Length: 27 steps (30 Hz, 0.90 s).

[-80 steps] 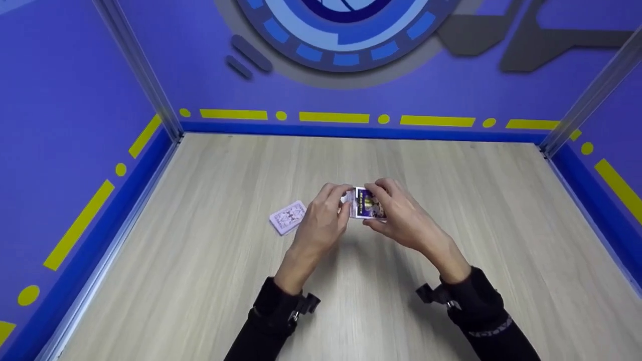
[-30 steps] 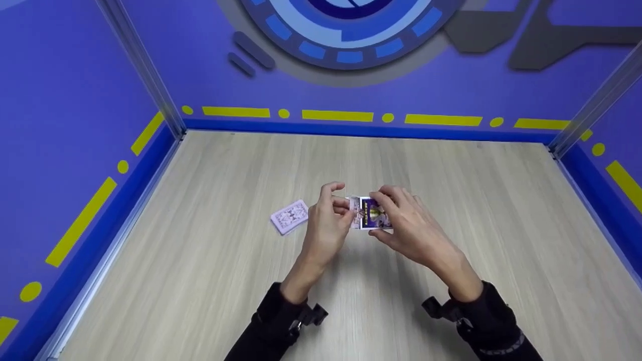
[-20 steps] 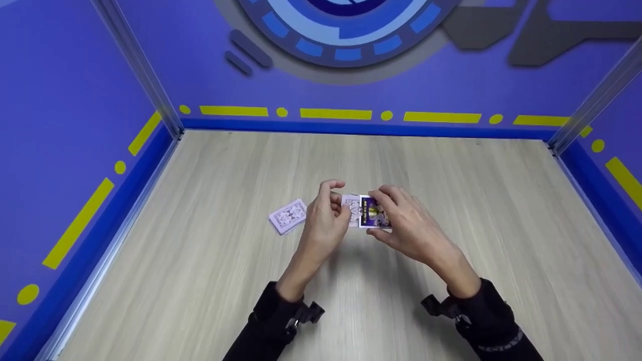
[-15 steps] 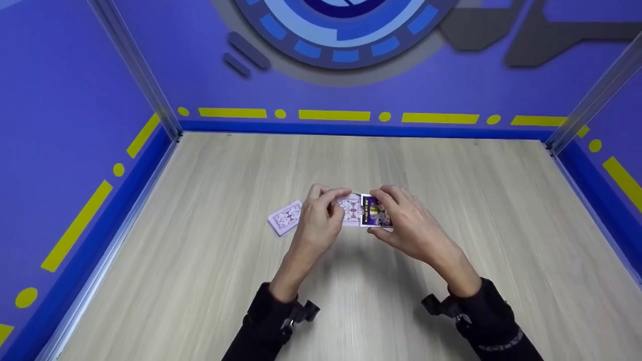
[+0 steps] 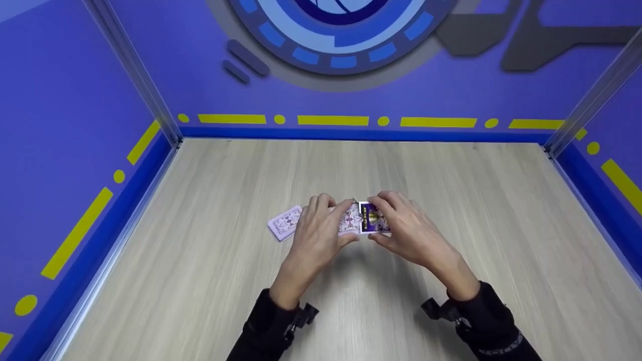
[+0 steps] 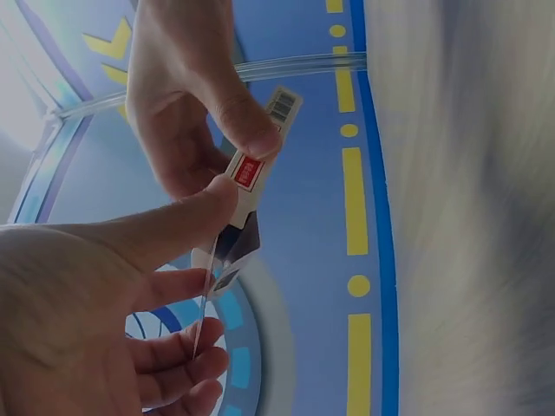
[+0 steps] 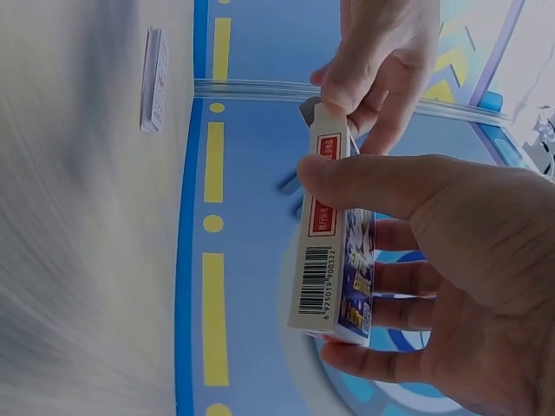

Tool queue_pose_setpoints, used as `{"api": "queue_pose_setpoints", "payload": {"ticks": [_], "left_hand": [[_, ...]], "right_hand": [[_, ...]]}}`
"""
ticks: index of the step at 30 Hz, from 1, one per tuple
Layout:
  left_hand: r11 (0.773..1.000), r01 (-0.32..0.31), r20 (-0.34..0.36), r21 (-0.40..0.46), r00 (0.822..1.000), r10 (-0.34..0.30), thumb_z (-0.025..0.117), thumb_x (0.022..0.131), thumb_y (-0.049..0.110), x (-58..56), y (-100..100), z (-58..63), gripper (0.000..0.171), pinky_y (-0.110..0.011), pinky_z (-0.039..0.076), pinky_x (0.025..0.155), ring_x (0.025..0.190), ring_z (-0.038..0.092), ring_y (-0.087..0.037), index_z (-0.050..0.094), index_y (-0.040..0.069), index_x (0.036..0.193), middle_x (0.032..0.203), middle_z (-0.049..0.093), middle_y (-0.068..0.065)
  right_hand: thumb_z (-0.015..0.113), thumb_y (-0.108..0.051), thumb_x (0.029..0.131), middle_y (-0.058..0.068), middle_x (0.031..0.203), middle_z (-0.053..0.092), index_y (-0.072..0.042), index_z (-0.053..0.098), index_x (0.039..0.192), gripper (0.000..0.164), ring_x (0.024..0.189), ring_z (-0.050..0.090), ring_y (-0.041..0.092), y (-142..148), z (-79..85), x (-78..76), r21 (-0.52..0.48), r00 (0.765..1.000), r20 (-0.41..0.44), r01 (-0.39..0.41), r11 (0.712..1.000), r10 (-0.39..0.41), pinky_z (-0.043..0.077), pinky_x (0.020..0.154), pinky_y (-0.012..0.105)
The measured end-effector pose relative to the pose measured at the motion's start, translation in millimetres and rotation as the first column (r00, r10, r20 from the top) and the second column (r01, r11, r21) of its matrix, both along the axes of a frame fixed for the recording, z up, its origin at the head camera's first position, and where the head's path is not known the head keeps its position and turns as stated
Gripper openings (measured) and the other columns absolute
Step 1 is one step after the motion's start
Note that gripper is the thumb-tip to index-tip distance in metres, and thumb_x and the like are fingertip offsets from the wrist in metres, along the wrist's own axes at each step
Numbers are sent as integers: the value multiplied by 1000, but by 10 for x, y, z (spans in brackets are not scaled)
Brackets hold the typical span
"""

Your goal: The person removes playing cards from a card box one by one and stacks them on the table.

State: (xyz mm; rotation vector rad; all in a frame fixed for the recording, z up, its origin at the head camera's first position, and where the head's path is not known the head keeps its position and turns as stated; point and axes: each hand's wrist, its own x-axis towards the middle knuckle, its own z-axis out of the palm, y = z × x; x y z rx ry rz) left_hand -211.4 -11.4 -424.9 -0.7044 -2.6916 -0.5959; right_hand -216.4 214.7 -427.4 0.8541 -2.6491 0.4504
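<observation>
My right hand point(image 5: 409, 228) grips a small card box point(image 5: 372, 219) with a purple picture front and white edges. In the right wrist view its thumb presses the white side, which carries a barcode point(image 7: 316, 279) and a red label. A lavender patterned playing card point(image 5: 349, 219) sticks out of the box's left end, seen edge-on as a thin line in the left wrist view. My left hand point(image 5: 316, 228) holds this card, thumb on the near edge by the box mouth, fingers at the far side. A dark flap point(image 6: 247, 236) hangs open there. How many cards protrude I cannot tell.
A stack of lavender-backed playing cards point(image 5: 285, 223) lies on the wooden table point(image 5: 225, 281), just left of my left hand and partly covered by it. Blue walls point(image 5: 321, 95) with yellow markings enclose the table at the back and both sides.
More of the patterned card shows outside the box than before. My left hand has shifted left, let its fingers loosen, and come back round the card. My right hand keeps its grip.
</observation>
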Motion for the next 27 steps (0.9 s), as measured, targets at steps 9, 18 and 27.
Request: {"api": "queue_pose_setpoints", "payload": {"ticks": [9,18,27], "left_hand": [[998,57,-31,-41,998,-58,93,75,28,-22,-54,1,73,-39,44,100,123,47,-27,63,6,137,131,53,-11],[996,-15,-4,88,1000,15,92,78,14,-177,-424,151,67,-42,45,102,118,48,-32,62,-1,136,126,54,-18],[962,-254,236,100,945,225,90,80,18,-392,-800,-28,70,-45,43,104,121,47,-35,60,-4,139,126,53,-20]], "right_hand": [[92,-22,78,17,129,58,-2,58,137,71,113,60,32,38,-18,-40,-17,999,33,-20,1000,21,53,92,50],[92,-22,79,22,134,55,-2,55,140,74,111,60,36,228,56,-120,-38,994,78,79,996,-75,54,86,52],[92,-20,78,19,129,57,-1,56,137,71,103,60,33,317,37,-152,-88,996,41,78,993,-74,53,80,49]]}}
